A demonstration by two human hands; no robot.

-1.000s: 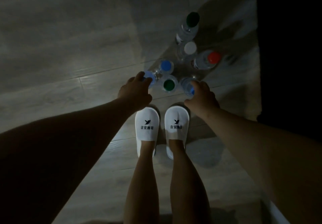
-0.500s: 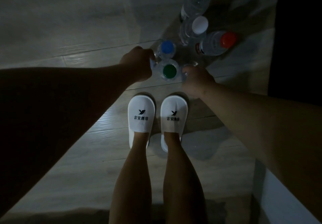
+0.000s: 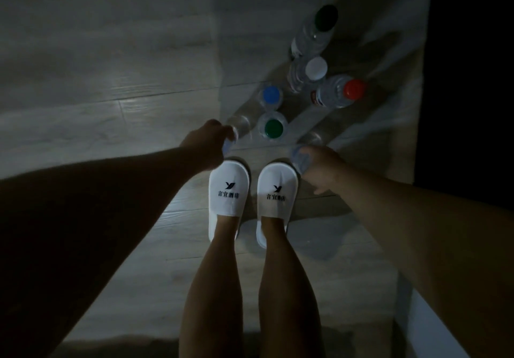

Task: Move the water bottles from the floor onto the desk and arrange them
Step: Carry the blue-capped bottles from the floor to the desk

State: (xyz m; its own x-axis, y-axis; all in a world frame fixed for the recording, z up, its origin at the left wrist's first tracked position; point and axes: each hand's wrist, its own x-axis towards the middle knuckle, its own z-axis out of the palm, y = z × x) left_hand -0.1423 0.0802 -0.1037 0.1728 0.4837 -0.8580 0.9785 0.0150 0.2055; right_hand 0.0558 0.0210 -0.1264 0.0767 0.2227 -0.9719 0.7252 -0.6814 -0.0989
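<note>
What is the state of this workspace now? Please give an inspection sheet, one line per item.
Surface: pale wood-plank floor, dimly lit; a desk cannot be made out.
Job's things: on the floor, dark-green-cap bottle, white-cap bottle, red-cap bottle, blue-cap bottle, green-cap bottle; two more are in the hands.
Clutter: nothing seen.
Grippers: left hand grips the left bottle at its cap end; right hand grips the right bottle likewise.
Cables: nothing seen.
Surroundings: white slippers on the person's feet; black unlit area at right; white edge at lower right, unclear what it is.
</note>
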